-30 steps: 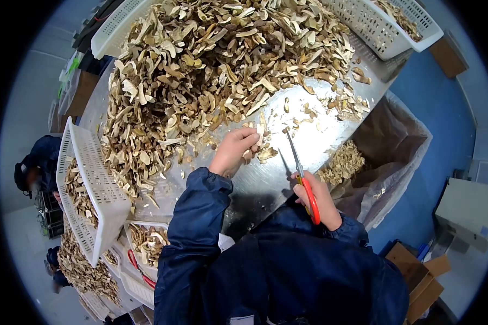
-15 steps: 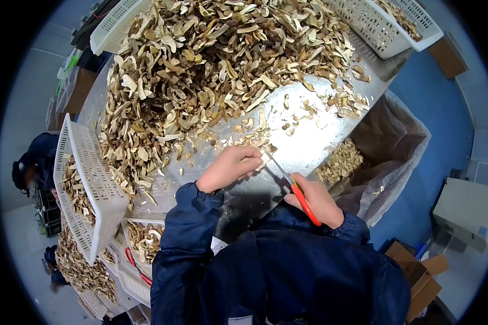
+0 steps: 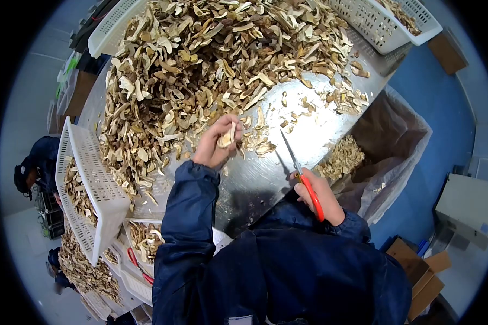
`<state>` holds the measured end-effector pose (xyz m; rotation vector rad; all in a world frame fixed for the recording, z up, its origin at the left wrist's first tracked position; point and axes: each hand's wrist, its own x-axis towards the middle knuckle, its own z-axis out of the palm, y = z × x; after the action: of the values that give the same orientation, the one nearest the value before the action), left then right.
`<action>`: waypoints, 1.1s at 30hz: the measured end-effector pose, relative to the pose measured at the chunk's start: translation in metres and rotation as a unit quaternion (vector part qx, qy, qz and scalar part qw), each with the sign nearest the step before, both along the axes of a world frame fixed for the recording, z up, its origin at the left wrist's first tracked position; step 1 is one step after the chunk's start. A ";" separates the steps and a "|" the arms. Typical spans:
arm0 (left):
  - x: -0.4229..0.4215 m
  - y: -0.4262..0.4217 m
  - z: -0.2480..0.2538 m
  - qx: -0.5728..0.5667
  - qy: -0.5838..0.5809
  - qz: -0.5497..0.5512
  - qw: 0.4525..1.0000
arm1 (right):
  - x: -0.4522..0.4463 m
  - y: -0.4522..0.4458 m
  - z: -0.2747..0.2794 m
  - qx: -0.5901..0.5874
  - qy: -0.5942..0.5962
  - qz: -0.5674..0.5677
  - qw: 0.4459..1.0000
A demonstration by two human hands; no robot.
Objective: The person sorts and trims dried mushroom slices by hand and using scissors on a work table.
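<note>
My left hand [image 3: 216,143] is closed on a pale dried mushroom slice [image 3: 227,136], held above the metal table [image 3: 249,189] near the front of the heap. A big pile of dried mushroom slices [image 3: 200,70] covers the far side of the table. In my right hand [image 3: 319,194] is a pair of scissors [image 3: 310,192] with red handles, its narrow blades pointing up and away toward the bare metal. Small loose slices [image 3: 264,147] lie between the two hands, touched by neither.
A lined bin [image 3: 401,157] with mushroom pieces stands below the table's right edge. White perforated baskets [image 3: 95,189] holding slices are at the left and far right. Another red-handled tool [image 3: 138,265] lies at lower left. A person in dark clothes [image 3: 40,157] is farther left.
My left hand has moved left and away from the scissors, carrying the slice toward the heap. The scissors have turned to point more steeply away, and my right hand has shifted only slightly.
</note>
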<state>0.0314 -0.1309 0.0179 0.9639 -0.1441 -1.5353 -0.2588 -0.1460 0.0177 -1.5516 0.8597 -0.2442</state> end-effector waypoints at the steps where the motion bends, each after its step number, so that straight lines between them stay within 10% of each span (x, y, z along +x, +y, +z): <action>1: 0.005 -0.008 -0.007 -0.062 -0.026 -0.042 0.997 | -0.001 0.000 0.000 -0.003 -0.001 -0.005 1.000; 4: 0.005 -0.039 -0.014 -0.013 -0.352 -0.165 0.921 | -0.002 -0.001 0.003 -0.010 0.005 -0.021 1.000; 6: -0.011 -0.057 -0.017 -0.040 -0.667 -0.216 0.712 | -0.002 -0.001 0.009 -0.010 0.018 -0.036 0.999; 10: -0.036 -0.065 -0.027 0.022 -0.800 -0.168 0.576 | -0.004 0.000 0.006 -0.028 0.023 -0.031 0.999; 13: -0.034 -0.062 -0.040 -0.066 -0.800 -0.120 0.584 | -0.006 0.000 0.000 -0.056 0.024 -0.016 0.998; 16: -0.026 -0.053 -0.017 0.057 -0.355 -0.152 0.920 | -0.003 -0.001 0.000 -0.051 0.041 -0.019 0.998; 18: -0.039 -0.039 0.014 0.064 -0.234 -0.068 0.968 | -0.001 -0.001 0.003 -0.030 0.070 -0.023 0.997; 33: -0.102 0.010 0.008 -0.015 -0.168 0.105 0.980 | 0.023 0.001 0.027 -0.050 0.057 0.005 0.997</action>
<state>-0.0711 -0.1210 0.0264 1.1708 -0.2950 -1.1677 -0.2362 -0.1447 0.0450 -1.6759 0.9413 -0.1955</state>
